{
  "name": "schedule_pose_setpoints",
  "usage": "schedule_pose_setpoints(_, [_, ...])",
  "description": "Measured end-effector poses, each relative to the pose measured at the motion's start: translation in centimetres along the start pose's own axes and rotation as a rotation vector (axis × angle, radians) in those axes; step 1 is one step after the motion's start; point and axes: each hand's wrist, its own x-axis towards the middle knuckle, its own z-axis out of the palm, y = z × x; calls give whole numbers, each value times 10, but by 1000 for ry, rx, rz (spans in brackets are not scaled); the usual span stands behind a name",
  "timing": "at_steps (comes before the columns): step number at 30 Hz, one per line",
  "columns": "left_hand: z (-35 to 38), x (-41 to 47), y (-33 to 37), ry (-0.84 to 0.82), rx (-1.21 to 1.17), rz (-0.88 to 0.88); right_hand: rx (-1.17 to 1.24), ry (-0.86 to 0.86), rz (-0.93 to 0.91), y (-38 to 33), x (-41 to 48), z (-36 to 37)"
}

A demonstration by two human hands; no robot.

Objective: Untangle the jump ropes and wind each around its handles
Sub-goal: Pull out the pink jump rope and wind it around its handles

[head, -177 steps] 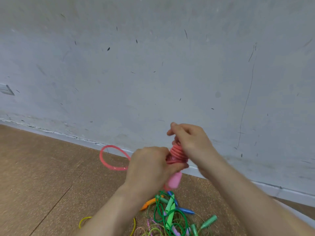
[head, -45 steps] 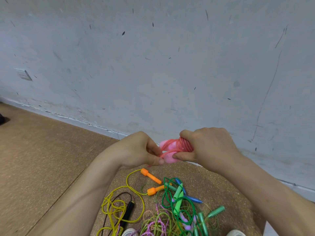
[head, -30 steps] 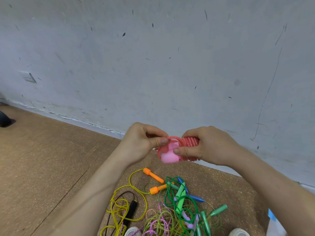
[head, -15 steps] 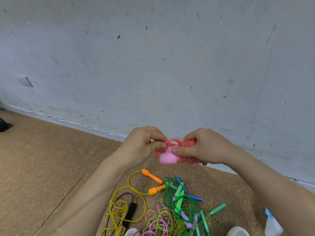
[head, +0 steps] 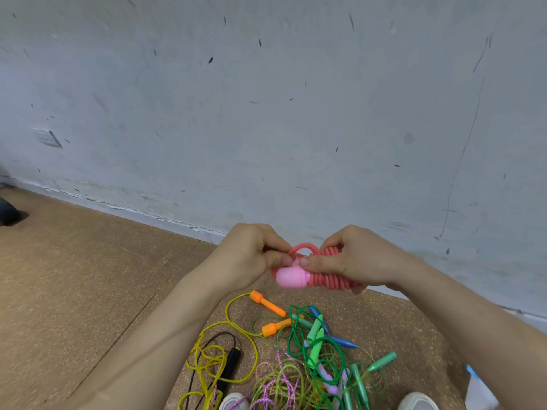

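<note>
I hold a pink jump rope (head: 325, 279) in front of me, its red-pink cord coiled tightly round the pink handles (head: 291, 276). My right hand (head: 355, 258) grips the coiled bundle, thumb on top near the handle end. My left hand (head: 251, 255) pinches the last small loop of cord (head: 305, 248) at the bundle's left end. Below on the floor lies a tangle of ropes: a yellow cord (head: 219, 350) with orange handles (head: 268, 303), green handles and cord (head: 316, 341), a blue handle (head: 340, 340), a black handle (head: 232, 361) and purple-green cords (head: 278, 383).
A scuffed grey wall (head: 266, 113) rises right behind my hands, meeting the brown cork-like floor (head: 74, 276) at a white skirting line. My two white shoe tips (head: 417, 402) show at the bottom edge. A white and blue object (head: 476, 392) sits at the lower right.
Since the earliest frame the long loose loop of pink cord has been wound onto the bundle. Over the last second my hands stay close together, my left fingers working the final small loop.
</note>
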Motion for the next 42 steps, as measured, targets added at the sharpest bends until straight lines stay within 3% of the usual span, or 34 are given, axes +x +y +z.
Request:
schedule_pose_setpoints(4, [10,-5,-1,25,37,-10,56,78,29,0,1,0])
schedule_pose_setpoints(6, [11,-7,0,53,-52,-102,50,108,32,-1,1,-1])
schedule_pose_setpoints(10, [5,-6,9,199,-680,-472,-163,248,-38,-5,2,0])
schedule_pose_setpoints(12, [5,-4,10,215,-841,-595,-303,334,-67,-9,-1,4])
schedule_pose_setpoints(18, [13,1,5,308,-992,-792,-732,518,-215,-20,-12,17])
schedule_pose_setpoints(23, [18,-1,-1,273,-1082,-844,-836,592,-270,-19,-9,25])
schedule_pose_setpoints(26, [19,2,-3,324,-999,-810,-783,569,-251,-20,-11,24])
schedule_pose_setpoints(32, [32,1,-8,429,-309,-565,-793,496,-171,-23,-9,28])
schedule_pose_setpoints(36, [27,-2,-6,334,-558,-462,-526,506,-58,-14,-5,19])
schedule_pose_setpoints(40, [7,-8,-4,130,-964,-493,-2,295,12,-5,-3,3])
schedule_pose_setpoints(42, [1,-11,-5,19,-1045,-448,282,189,35,-4,-5,-4])
